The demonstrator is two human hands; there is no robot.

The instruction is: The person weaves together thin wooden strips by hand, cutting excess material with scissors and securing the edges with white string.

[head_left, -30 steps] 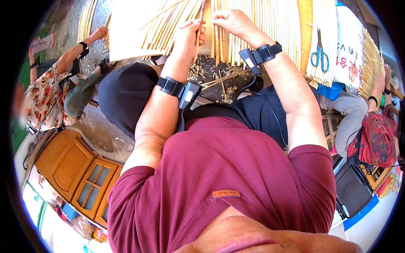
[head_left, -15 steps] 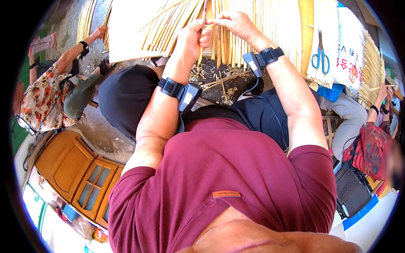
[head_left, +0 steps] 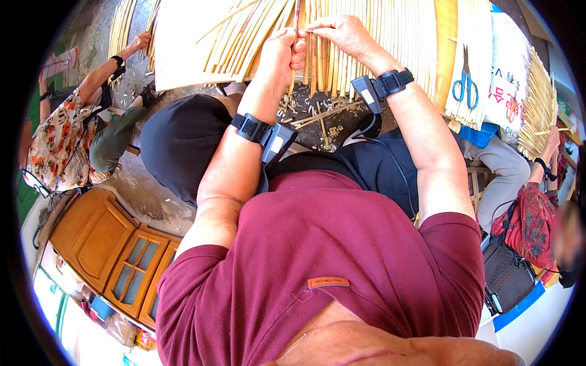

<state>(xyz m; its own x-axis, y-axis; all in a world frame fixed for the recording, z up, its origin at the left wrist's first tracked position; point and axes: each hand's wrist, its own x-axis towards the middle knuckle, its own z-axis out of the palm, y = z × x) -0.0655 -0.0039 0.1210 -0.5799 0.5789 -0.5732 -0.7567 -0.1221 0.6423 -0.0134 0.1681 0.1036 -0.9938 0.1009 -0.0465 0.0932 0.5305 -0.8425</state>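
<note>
At the top of the head view, my left hand (head_left: 283,56) is closed around a thin reddish-brown stalk (head_left: 297,13) that stands up out of the fist. My right hand (head_left: 345,34) is just beside it, with thumb and forefinger pinched together close to the stalk. What lies in that pinch is too small to make out. Under and around both hands, a row of pale yellow stalks (head_left: 375,52) lies side by side on a white board (head_left: 177,58). Left of my fist, several looser stalks (head_left: 235,46) lie slanted across the board.
Blue-handled scissors (head_left: 466,85) lie to the right of the stalks. Below the board's edge, stalk scraps (head_left: 326,116) litter the floor. One co-worker (head_left: 64,143) sits at the left, another (head_left: 534,213) at the right beside a stalk mat (head_left: 537,104). A wooden cabinet (head_left: 101,232) stands at the lower left.
My hands stay almost in place. The stalk's lower end, seen below my left fist before, now hardly shows. The right co-worker's hands have shifted slightly.
</note>
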